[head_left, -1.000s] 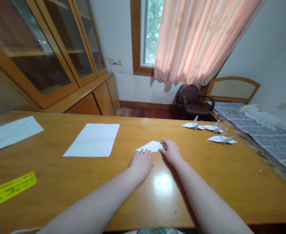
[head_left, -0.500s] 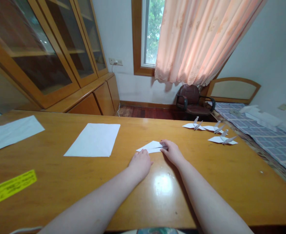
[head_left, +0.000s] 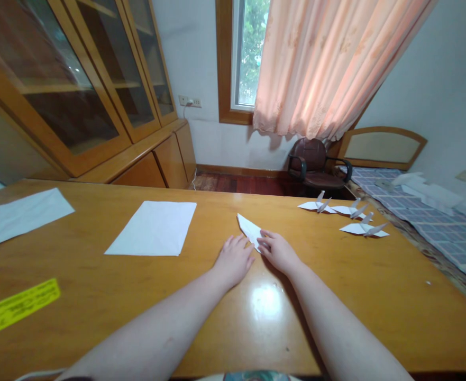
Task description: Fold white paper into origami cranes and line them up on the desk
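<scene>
A narrow piece of folded white paper [head_left: 249,227] lies slanted on the wooden table [head_left: 201,317], its point facing away to the left. My right hand [head_left: 279,251] grips its right side, with the thumb and fingers at the edge. Beside the near left edge rests my left hand [head_left: 234,259], fingers spread and low over the table; its fingertips come close to the paper, and I cannot tell if they touch. The right fingers cover part of the paper's near end.
Three folded paper cranes [head_left: 363,228] stand at the table's right. Left of my hands lies a stack of white sheets [head_left: 151,227], then another white sheet [head_left: 22,218] and a yellow strip with writing [head_left: 18,308]. Beyond the table are a chair [head_left: 314,164] and a bed [head_left: 423,211].
The folded paper has turned from lying nearly sideways to a steep slant, its point now farther away. My left hand has let go of it and spread its fingers.
</scene>
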`<state>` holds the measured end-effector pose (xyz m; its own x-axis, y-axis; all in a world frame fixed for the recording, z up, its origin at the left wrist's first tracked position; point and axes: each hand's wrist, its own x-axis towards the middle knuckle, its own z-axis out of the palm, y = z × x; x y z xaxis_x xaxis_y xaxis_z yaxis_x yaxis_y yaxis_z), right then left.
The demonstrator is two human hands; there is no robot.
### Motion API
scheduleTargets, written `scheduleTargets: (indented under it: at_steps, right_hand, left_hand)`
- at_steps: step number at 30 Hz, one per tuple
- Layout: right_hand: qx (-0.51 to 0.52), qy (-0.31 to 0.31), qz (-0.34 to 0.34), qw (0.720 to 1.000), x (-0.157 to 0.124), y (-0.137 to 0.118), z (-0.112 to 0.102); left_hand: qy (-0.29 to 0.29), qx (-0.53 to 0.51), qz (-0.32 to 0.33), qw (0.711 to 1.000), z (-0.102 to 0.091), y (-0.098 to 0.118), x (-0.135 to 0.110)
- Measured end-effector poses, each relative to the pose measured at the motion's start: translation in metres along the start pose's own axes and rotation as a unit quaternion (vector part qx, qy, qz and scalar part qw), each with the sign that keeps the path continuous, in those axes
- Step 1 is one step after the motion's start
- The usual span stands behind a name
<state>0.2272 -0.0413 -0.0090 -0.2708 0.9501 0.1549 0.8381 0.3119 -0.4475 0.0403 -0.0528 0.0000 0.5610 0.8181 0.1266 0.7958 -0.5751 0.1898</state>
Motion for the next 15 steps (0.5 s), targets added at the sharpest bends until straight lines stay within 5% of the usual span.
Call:
scheduleTargets:
  at_steps: [8, 15]
  right_hand:
    - [0.057, -0.034, -0.083, 0.994, -0.004, -0.019, -0.001]
    - [0.026, 0.017, -0.102, 0.994, -0.004, -0.015, -0.005]
  left_hand:
    - [0.013, 0.043, -0.107, 0.993, 0.007, -0.014, 0.003]
    - [0.001, 0.041, -0.095, 0.995, 0.009, -0.021, 0.004]
